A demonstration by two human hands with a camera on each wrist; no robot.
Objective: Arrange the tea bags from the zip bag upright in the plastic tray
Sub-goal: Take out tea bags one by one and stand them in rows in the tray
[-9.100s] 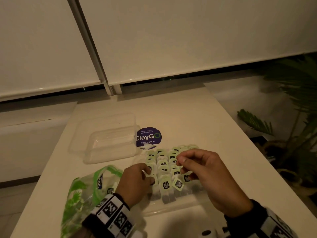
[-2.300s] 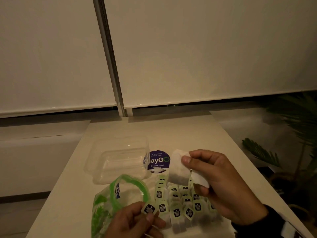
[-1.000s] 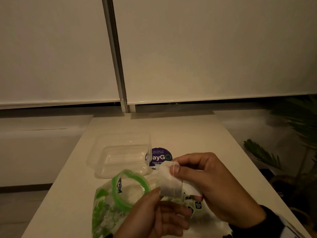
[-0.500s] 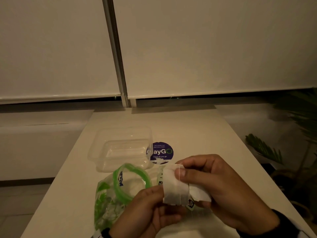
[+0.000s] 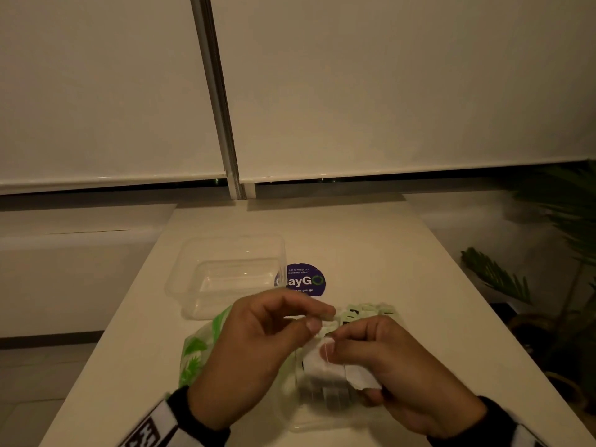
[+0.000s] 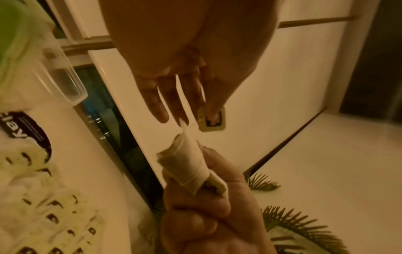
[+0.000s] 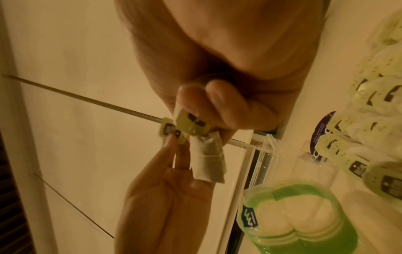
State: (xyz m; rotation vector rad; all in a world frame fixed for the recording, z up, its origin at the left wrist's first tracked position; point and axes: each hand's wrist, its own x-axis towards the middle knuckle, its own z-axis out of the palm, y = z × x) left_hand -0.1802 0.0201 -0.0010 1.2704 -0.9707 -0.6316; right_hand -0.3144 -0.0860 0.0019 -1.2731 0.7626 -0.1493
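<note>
My right hand (image 5: 332,345) grips a white tea bag (image 5: 324,366) just above the clear plastic tray (image 5: 309,425). My left hand (image 5: 319,319) pinches that bag's small green tag (image 6: 212,120) between thumb and fingers, a short string's length from the bag (image 6: 187,165). In the right wrist view a second green tag (image 7: 191,125) is tucked under my right fingers, beside the hanging bag (image 7: 208,159). Several tea bags (image 5: 371,309) stand upright in the tray with tags on top. The green-printed zip bag (image 5: 196,350) lies left of the tray, partly hidden by my left hand.
An empty clear plastic container (image 5: 225,275) sits behind the zip bag on the white table (image 5: 371,246), next to a round purple sticker (image 5: 304,280). The table's right edge drops off toward potted palm leaves (image 5: 496,275). Roller blinds cover the window behind.
My left hand has come up from under the tea bag and now pinches its tag above it. My right hand has sunk closer to the tray with the bag.
</note>
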